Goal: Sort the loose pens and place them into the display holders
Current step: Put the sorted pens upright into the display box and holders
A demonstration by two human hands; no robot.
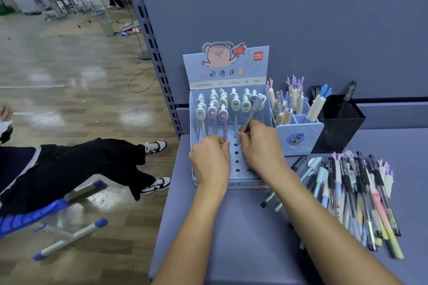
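Fingers (245,132) of R hand (261,146) pinch pale-blue pen (251,115) (tilted, white clip); L hand (212,157) pinches purple pen (224,127).

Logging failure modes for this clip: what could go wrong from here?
1. The right hand holds the tilted pen at the open holes; it may miss, or knock the standing pens close by.
2. The left hand pinches the purple pen low down; a tug could lift it out of the box.
3. The right forearm crosses the loose pens; pulling back could scatter them.
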